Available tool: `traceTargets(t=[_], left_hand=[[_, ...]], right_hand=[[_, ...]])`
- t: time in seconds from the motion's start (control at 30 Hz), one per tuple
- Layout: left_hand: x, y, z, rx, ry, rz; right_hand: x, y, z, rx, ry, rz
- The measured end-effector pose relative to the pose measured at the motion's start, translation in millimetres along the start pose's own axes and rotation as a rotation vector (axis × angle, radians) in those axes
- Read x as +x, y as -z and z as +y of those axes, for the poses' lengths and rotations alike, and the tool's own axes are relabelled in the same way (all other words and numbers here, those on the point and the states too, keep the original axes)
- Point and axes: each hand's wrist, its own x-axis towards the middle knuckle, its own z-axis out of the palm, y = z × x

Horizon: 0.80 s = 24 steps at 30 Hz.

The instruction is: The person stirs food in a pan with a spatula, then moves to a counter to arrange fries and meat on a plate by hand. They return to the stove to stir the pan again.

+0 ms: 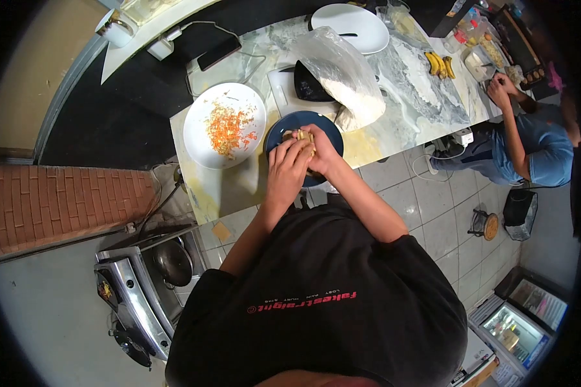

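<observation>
Both of my hands are together over a dark blue plate [275,131] at the table's near edge. My left hand [288,169] lies with its fingers bent over a clump of pale yellow food [305,136]. From the other side, my right hand [323,153] cups the same food, its fingers curled round it. The fingers hide most of the clump, so its exact kind is unclear. To the left sits a white plate [195,132] with shredded orange and pale vegetables [226,131]. Behind the blue plate are a black bowl [308,87] and a clear plastic bag of white powder [358,103].
A white oval plate [368,29], bananas [440,66] and a phone [219,53] are on the marble table [419,97]. A co-worker in a blue shirt [549,145] works at the right end. At lower left stands a stove [135,303] with a pan [173,263].
</observation>
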Motion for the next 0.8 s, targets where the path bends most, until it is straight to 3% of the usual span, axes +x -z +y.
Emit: traceTargets(t=[0.33,0.8], left_hand=[[-3.0,4.8,2.1,-0.018,0.001,-0.056],[1.3,10.8,7.4,-0.122,0.028,-0.111]], right_hand=[[5.4,12.5,1.4,0.047,-0.033,-0.01],[6.3,17.4,0.2,-0.228,-0.031,0.037]])
